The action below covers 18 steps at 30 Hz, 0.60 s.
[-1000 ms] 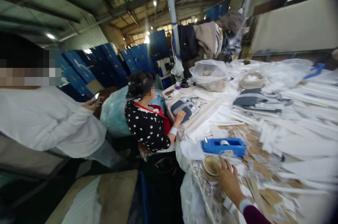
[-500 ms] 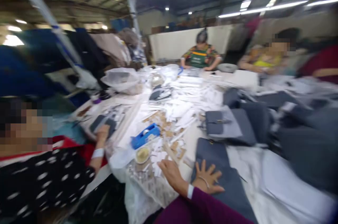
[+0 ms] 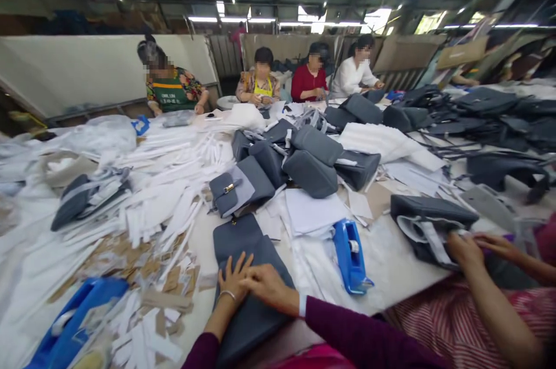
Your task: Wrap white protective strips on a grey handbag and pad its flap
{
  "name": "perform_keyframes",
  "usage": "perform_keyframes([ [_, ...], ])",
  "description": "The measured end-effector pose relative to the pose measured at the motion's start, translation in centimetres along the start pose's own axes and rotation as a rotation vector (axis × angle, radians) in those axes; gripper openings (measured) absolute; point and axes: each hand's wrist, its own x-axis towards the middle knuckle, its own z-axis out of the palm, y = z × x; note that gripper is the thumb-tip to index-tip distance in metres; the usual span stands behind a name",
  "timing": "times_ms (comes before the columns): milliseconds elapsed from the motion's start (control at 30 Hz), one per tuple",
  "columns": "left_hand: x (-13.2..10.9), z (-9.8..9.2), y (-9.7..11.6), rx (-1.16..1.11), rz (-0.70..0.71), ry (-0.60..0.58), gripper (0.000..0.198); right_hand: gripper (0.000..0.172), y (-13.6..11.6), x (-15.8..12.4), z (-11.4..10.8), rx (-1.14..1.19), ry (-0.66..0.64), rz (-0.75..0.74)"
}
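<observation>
A dark grey bag (image 3: 256,322) lies flat near the table's front edge, its flap stretched out away from me. My left hand (image 3: 233,281) rests on it with fingers spread, a thin bracelet at the wrist. Right beside it, touching or nearly touching its fingers, my right hand (image 3: 270,287) is over the bag with fingers curled together. Whatever it may pinch is hidden. Just beyond lies another grey bag with a metal clasp (image 3: 229,187). White paper strips and brown scraps (image 3: 174,282) lie to the left.
Blue tape dispensers stand at right (image 3: 353,259) and front left (image 3: 72,322). Grey bags (image 3: 313,172) are heaped mid-table, beside white sheets (image 3: 310,209). At right, a co-worker's hands (image 3: 471,250) work on a bag (image 3: 434,215). Several people sit across the table.
The view has swung to the right. My right hand has moved from the scraps on the left to beside my left hand on the bag. My left hand stays spread on the bag.
</observation>
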Motion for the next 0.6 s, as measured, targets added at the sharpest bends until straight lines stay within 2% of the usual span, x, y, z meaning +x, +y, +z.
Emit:
perform_keyframes([
  [33, 0.1, -0.1, 0.1, -0.004, -0.009, -0.02, 0.054, 0.022, 1.5, -0.3, -2.0, -0.035, 0.071, 0.001],
  [100, 0.2, -0.3, 0.3, -0.019, -0.024, -0.043, 0.056, 0.043, 4.9, -0.6, -6.2, -0.144, 0.219, 0.021],
  [133, 0.3, -0.5, 0.4, -0.024, -0.024, -0.047, 0.057, 0.048, 6.6, -0.6, -8.3, -0.219, 0.304, 0.066],
  [200, 0.3, -0.8, 0.4, -0.029, -0.02, -0.05, 0.056, 0.045, 10.0, -0.4, -12.3, -0.4, 0.412, 0.164],
  [300, 0.1, -1.3, 0.5, -0.042, -0.031, -0.071, 0.057, 0.038, 13.7, 0.3, -16.5, -0.614, 0.356, 0.274],
  [400, 0.0, -1.5, 0.6, -0.077, -0.044, -0.108, 0.059, 0.038, 15.6, 1.0, -18.2, -0.724, 0.252, 0.343],
  [600, 0.3, -1.3, 0.4, -0.097, -0.045, -0.112, 0.059, 0.059, 16.4, 3.0, -18.1, -0.775, 0.245, 0.526],
])
